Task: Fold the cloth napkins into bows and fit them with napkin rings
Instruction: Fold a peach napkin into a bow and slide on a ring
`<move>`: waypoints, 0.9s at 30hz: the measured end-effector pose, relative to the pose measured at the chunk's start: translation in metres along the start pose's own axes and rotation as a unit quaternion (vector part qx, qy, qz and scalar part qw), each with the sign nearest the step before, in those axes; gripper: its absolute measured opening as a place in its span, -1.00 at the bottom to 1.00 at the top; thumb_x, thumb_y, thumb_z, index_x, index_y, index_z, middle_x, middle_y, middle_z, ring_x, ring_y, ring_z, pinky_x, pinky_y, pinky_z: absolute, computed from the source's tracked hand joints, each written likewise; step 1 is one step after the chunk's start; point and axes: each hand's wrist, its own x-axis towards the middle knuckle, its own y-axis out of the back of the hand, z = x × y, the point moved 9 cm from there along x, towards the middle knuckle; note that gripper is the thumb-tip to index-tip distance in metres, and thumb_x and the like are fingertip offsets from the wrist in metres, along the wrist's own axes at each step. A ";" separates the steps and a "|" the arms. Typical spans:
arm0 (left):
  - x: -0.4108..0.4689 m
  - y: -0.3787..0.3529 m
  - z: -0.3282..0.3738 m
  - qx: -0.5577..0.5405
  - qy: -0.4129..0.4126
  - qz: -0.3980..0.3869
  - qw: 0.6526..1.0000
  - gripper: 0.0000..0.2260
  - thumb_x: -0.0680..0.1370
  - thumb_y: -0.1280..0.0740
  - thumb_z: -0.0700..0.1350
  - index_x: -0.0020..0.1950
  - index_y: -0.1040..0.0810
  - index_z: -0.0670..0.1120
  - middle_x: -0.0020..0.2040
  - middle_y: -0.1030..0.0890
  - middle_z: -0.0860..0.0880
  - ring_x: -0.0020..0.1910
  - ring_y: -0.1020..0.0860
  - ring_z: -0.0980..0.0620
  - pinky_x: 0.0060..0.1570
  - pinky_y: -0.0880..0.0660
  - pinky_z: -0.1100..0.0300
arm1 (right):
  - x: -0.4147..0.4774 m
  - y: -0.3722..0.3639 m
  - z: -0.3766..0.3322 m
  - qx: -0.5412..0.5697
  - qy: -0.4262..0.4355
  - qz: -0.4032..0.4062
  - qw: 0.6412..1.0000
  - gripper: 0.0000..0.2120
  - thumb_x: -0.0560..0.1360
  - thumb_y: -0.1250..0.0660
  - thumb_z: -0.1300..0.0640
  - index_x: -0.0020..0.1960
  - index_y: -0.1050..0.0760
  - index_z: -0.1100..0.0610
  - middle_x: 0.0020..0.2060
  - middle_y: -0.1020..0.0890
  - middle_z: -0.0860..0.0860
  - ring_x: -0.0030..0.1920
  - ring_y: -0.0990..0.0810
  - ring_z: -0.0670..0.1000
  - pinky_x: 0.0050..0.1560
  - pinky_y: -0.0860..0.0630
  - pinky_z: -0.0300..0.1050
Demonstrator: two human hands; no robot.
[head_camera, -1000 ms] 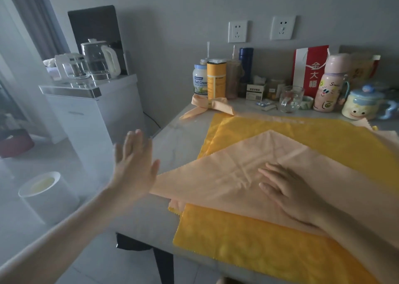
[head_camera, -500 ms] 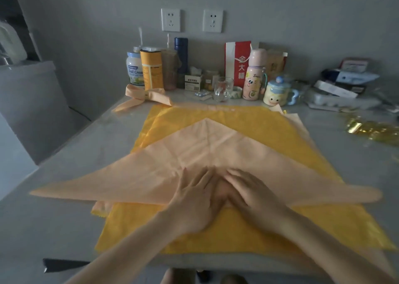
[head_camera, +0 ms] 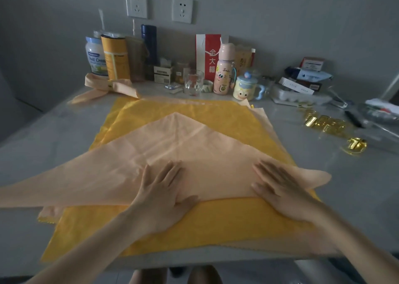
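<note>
Pressing flat-fingered, left hand point(head_camera: 160, 194) and right hand point(head_camera: 280, 188) smooth the peach napkin point(head_camera: 172, 145), a triangle atop yellow cloths point(head_camera: 194, 223); soft, light and limp, it looks best taken by its pointed ends.

One wide-angle head-worn camera looks forward and down from close over the near edge of the table point(head_camera: 356, 188), with the left hand point(head_camera: 162, 195) and right hand point(head_camera: 282, 194) large at lower centre and the wall point(head_camera: 280, 13) across the top.
</note>
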 end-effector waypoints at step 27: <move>0.136 0.072 -0.144 -0.110 0.234 0.011 0.966 -0.51 0.56 -0.28 0.05 0.41 -0.29 -0.12 0.37 -0.32 -0.15 0.33 -0.32 -0.15 0.25 -0.28 0.02 | 0.214 0.064 -0.076 0.130 -0.121 0.058 0.982 -0.49 0.42 -0.38 -0.05 0.27 -0.38 0.16 0.17 -0.44 0.10 0.23 -0.40 0.14 0.17 -0.35 -0.02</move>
